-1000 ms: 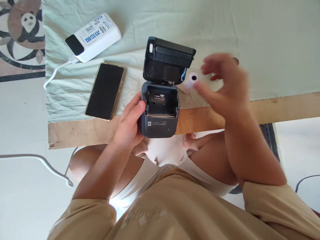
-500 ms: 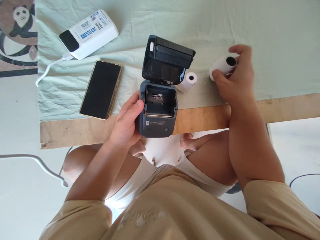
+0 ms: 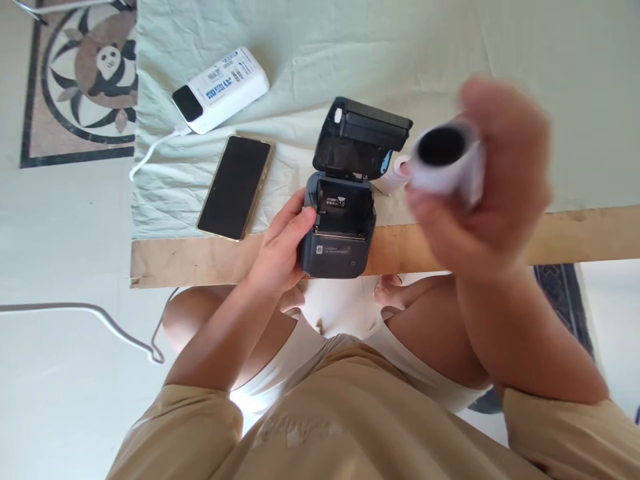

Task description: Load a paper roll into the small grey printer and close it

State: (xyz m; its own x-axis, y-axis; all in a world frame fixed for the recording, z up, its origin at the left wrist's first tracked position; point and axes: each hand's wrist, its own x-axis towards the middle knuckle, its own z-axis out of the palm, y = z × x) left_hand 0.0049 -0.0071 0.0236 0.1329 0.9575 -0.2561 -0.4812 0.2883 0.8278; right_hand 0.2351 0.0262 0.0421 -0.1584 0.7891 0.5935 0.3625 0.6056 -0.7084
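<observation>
My left hand (image 3: 283,247) grips a dark label printer (image 3: 336,257) by its left side, thumb on the edge of the body. The printer's lid (image 3: 363,137) is swung up, and no roll lies in its bay. Raised toward the camera, my right hand (image 3: 500,187) is closed round a white paper roll (image 3: 445,175), whose dark core opening faces me. Motion blurs this hand. Behind the printer's right side, a second, smaller white roll (image 3: 393,179) rests on the cloth, partly hidden by the lid and my right thumb.
A black-screened phone (image 3: 235,187) lies left of the printer on the green cloth (image 3: 320,40). Beyond it is a white power bank (image 3: 225,90) with a cable (image 3: 155,148) plugged in. The table's bare wooden edge (image 3: 200,261) runs along the front, above my legs.
My right hand has lifted the white paper roll off the cloth, bringing it up toward the camera. My left hand still holds the open printer; the whole view has shifted.
</observation>
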